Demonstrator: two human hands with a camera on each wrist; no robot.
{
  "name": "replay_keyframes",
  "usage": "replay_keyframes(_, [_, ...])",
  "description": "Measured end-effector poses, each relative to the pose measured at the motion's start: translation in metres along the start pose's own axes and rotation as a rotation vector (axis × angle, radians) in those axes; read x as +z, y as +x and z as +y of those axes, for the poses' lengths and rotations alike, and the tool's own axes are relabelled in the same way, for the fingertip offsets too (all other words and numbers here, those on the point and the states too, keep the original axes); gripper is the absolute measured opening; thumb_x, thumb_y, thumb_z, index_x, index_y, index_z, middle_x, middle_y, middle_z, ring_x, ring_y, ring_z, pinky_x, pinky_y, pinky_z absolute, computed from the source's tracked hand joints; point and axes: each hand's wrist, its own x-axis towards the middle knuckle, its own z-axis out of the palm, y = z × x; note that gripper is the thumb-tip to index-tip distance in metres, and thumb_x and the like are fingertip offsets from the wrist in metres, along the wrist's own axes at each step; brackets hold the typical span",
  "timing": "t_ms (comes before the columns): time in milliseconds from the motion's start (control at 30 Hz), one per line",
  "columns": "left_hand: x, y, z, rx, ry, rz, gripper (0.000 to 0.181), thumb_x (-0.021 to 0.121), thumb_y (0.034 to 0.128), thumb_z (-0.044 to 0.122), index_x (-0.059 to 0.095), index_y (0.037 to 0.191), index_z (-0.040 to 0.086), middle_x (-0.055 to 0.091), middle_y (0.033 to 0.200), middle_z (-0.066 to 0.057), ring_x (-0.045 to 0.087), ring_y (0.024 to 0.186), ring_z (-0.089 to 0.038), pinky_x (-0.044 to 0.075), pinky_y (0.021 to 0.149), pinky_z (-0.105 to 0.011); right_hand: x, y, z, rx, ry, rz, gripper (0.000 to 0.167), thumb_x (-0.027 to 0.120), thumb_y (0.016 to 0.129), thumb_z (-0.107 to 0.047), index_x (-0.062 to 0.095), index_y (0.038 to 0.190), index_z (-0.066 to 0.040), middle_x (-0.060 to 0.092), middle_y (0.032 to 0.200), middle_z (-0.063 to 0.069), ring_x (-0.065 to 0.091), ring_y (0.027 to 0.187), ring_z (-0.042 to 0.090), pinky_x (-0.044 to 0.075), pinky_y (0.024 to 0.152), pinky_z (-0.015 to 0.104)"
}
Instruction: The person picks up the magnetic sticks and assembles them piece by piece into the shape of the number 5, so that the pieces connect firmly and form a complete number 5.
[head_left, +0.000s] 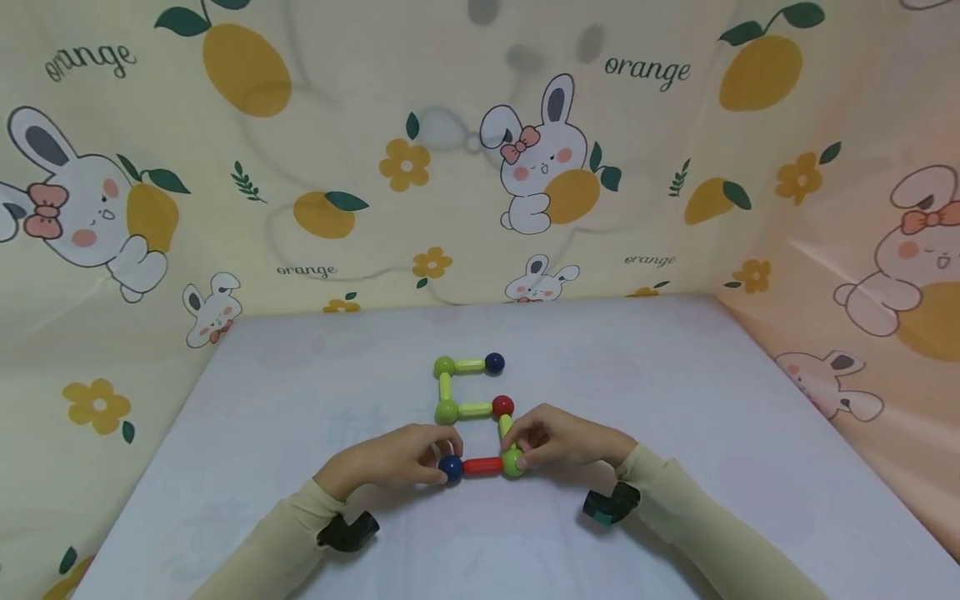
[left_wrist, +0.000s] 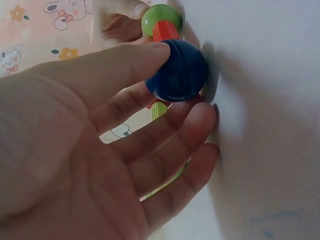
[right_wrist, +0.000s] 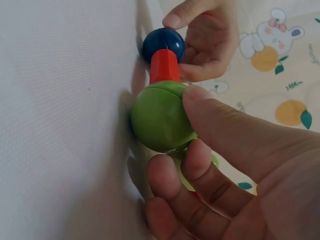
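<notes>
Magnetic-style balls and rods lie joined in an S-like or 5-like shape on the table. At its near left end, my left hand [head_left: 405, 456] pinches a blue ball [head_left: 451, 468] between thumb and fingers. A red rod [head_left: 482, 467] runs from that ball to a green ball [head_left: 513, 463], which my right hand [head_left: 567, 436] holds with thumb and fingers. From there a yellow-green rod [head_left: 506, 428], partly hidden by the right fingers, leads up to a red ball [head_left: 503, 406]. In the right wrist view the green ball [right_wrist: 162, 117] touches the thumb.
Farther back, the shape continues through a green ball [head_left: 447, 412], another green ball [head_left: 444, 366] and a dark blue ball [head_left: 494, 363], linked by yellow-green rods. A white cloth covers the table [head_left: 637, 358]. A printed rabbit-and-orange curtain [head_left: 450, 67] stands behind and at both sides.
</notes>
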Motion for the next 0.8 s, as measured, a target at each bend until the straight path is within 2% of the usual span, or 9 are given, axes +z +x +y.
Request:
replay_keyframes(367, [-0.001,-0.002,-0.002,-0.006,-0.028,0.001,0.029,0.073,0.0911,0.011,0.062,0.117,0.014,0.068,0.114,-0.007,0.062,0.096,-0.015,0.055,0.087,-0.034,0.001,0.002,-0.003,0.021,0.001,-0.002,0.023,0.075,0.090,-0.012,0.074,0.113,-0.008,0.056,0.079,-0.003,0.052,0.075,0.008,0.045,0.072,0.019])
replay_keyframes(600, [-0.005,-0.003,-0.007,0.016,-0.070,0.020,0.022,0.063,0.1001,0.020,0.061,0.121,0.014,0.069,0.112,-0.002,0.064,0.098,-0.014,0.053,0.086,-0.031,-0.001,0.002,-0.001,0.029,-0.032,0.003,0.022,0.069,0.096,-0.020,0.074,0.115,-0.010,0.060,0.081,-0.001,0.054,0.077,0.008,0.046,0.074,0.021])
replay_keyframes(800, [-0.015,-0.006,-0.006,0.022,-0.115,0.058,0.027,0.059,0.1028,0.021,0.060,0.127,0.010,0.068,0.113,-0.003,0.065,0.096,-0.015,0.054,0.084,-0.031,-0.008,0.001,-0.002,0.011,0.007,0.038,0.025,0.063,0.099,-0.018,0.071,0.119,-0.005,0.066,0.093,0.005,0.058,0.085,0.011,0.050,0.077,0.023])
